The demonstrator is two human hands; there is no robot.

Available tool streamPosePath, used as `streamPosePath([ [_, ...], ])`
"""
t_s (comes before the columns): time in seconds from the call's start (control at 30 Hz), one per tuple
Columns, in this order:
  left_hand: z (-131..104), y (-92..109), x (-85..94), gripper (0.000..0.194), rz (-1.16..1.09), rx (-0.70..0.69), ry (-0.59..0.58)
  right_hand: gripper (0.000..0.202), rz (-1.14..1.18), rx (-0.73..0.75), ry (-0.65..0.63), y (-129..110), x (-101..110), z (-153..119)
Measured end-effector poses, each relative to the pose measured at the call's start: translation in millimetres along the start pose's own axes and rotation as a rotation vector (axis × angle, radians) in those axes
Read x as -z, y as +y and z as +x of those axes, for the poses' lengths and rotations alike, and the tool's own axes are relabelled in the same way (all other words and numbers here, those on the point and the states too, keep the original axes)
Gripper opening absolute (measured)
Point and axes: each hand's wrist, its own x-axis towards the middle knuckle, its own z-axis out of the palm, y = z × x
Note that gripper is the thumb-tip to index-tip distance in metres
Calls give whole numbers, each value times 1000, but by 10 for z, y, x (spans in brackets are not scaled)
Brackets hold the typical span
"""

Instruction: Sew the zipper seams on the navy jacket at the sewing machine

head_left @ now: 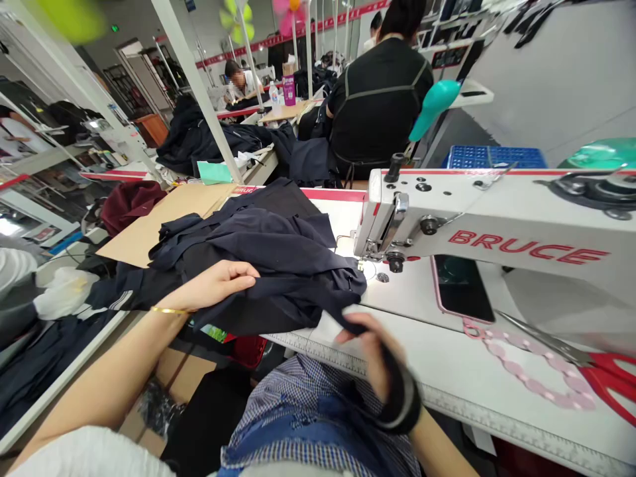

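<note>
A dark navy garment (278,242) lies bunched on the sewing machine's bed, its right end close to the needle area (362,265). At the near left side of the cloth, my left hand (223,283) is closed, pinching a fold between thumb and fingers. My right hand (372,341) is smeared by motion near the table's front edge. A narrow end of the same navy cloth runs into its fingers, which are closed on it. Around that wrist sits a black band with a grey stripe (403,397). The white sewing machine (497,232) stands to the right.
On the machine table lie a phone (462,288), red-handled scissors (591,361) and a pink beaded strap (541,371). A ruler strip (447,397) lines the front edge. Cardboard (149,228) and maroon cloth (130,205) are at left. A co-worker (382,99) sits ahead.
</note>
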Motion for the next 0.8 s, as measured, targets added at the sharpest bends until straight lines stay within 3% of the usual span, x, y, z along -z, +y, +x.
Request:
streamPosePath([
  [0.07,-19,124,107,26,113,-138,-37,31,-82,98,-272,-62,87,-2],
  [0.1,-15,214,119,25,166,-220,-81,32,-107,90,-276,-94,127,7],
  [0.2,97,527,-19,24,297,-411,-195,39,-54,-46,-59,-213,119,61],
  [0.27,250,706,-196,23,340,-468,-244,51,35,-129,-84,-289,-8,94],
  [0.33,433,813,-359,21,345,-495,-272,48,100,-240,-160,-317,-150,97],
  [0.43,681,803,-485,16,293,-511,-357,34,219,-455,-122,-234,-194,24],
  [0.53,838,650,-479,20,227,-451,-435,31,313,-550,-87,-76,-23,-107],
  [0.63,908,515,-438,20,119,-321,-394,36,321,-601,-106,39,167,-211],
  [0.7,911,509,-432,20,59,-262,-325,37,290,-555,-155,48,250,-238],
  [0.8,863,606,-479,17,47,-235,-229,38,212,-353,-280,-17,293,-202],
])
